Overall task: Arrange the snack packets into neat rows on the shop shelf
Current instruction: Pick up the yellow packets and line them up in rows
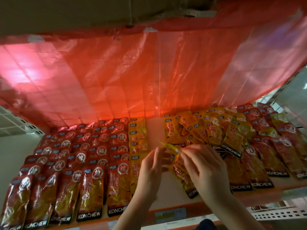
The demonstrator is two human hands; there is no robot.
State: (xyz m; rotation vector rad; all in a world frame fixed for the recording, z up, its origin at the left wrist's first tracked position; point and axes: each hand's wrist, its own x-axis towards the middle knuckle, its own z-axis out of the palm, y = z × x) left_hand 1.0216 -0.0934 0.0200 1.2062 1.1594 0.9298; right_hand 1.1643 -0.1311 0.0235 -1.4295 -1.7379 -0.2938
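**Yellow packet held over the gap in the shelf**

A yellow snack packet (178, 165) is held up between both hands, just above the front of the shelf (166, 209), its top edge tilted up and away and its black "KONCHEW" end pointing down toward the shelf lip. The left hand (149, 170) grasps it from the left side, fingers curled against the packet's edge. The right hand (201, 166) covers its right side, with fingertips pinching the packet's upper corner; motion blur makes the exact finger placement hard to read.

Directly behind the held packet lies a bare strip of shelf (154, 130). To its left stands a single column of yellow packets (137, 143), overlapping front to back. Further left, the red packets (79, 160) lie in several tidy overlapping rows reaching the shelf's left end. To the right of the bare strip, a loose pile of yellow packets (216, 130) lies at mixed angles, and beyond it more red packets (272, 146) lie slanted and uneven.

A red translucent plastic sheet (149, 72) hangs over the back of the shelf.
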